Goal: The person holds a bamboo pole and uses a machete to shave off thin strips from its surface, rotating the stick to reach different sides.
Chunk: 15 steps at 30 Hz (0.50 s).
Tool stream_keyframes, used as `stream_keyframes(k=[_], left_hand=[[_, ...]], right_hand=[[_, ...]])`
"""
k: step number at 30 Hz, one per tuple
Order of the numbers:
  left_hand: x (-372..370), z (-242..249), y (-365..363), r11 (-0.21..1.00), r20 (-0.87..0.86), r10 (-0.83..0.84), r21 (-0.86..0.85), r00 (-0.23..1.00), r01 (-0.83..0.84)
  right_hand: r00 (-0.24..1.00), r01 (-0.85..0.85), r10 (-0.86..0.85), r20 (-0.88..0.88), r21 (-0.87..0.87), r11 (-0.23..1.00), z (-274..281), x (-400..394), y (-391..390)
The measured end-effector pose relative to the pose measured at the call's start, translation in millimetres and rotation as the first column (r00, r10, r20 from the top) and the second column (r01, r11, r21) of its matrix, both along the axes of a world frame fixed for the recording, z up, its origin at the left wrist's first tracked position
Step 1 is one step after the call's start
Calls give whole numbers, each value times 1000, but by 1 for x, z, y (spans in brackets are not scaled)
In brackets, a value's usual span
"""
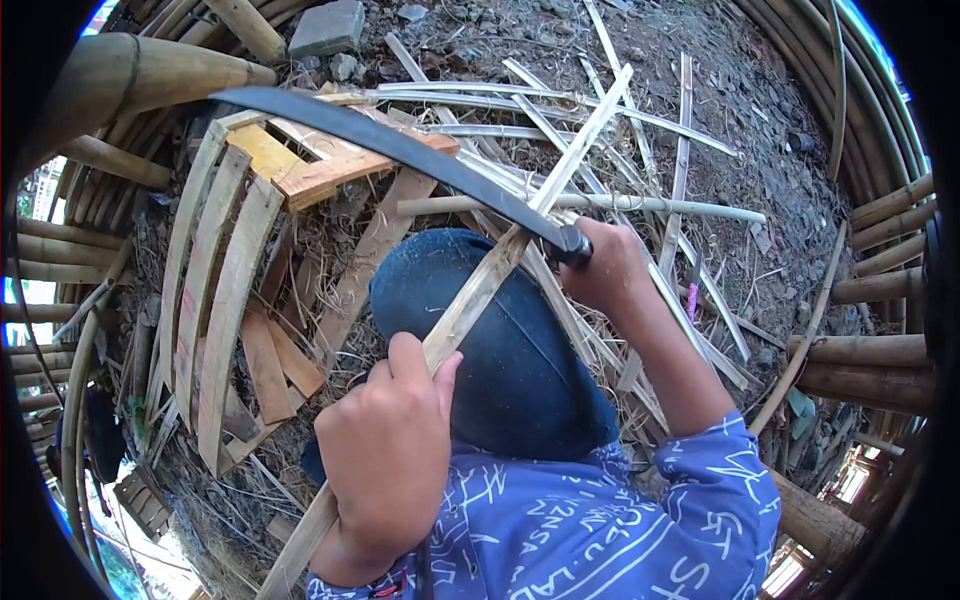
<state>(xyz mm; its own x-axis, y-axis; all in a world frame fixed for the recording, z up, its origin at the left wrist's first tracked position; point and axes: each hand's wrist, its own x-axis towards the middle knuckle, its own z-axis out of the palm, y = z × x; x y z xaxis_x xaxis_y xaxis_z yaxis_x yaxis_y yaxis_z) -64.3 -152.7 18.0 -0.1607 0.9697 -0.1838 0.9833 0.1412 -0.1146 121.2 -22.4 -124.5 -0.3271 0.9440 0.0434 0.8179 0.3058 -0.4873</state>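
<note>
My left hand, in the lower middle of the head view, is closed around a long pale wooden strip that slants up to the right. My right hand grips the dark handle of a machete. Its long blade stretches to the upper left and crosses the strip near the handle. The strip passes over my dark-clad knee. The fingers of my right hand are partly hidden behind the handle.
A slatted wooden crate stands at left, under the blade tip. Split strips lie scattered over the dirt ground ahead. Bamboo poles line the right side, and thick bamboo the upper left. A stone block sits at the top.
</note>
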Motion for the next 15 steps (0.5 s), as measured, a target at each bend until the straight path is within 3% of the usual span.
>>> stream_keyframes(k=[2,7,10,12,13,15], left_hand=[[1,1,0,997,94,82,-23,992,-80],[2,3,-3,996,73,87,-22,994,-85],[1,4,-2,998,32,52,-24,998,-51],[0,4,0,999,-9,27,-22,1000,-27],[-1,3,0,999,8,39,-35,999,-38],[-1,1,0,997,27,45,-61,999,-43]], right_hand=[[1000,20,-20,1,3,1000,-9,4,7],[989,124,-130,-71,-82,989,-41,28,30],[990,82,-78,-120,23,996,-49,34,36],[970,207,-226,-95,-174,963,-30,25,28],[967,170,-216,-137,-286,943,-12,20,21],[967,111,-181,-180,-342,933,7,10,1]])
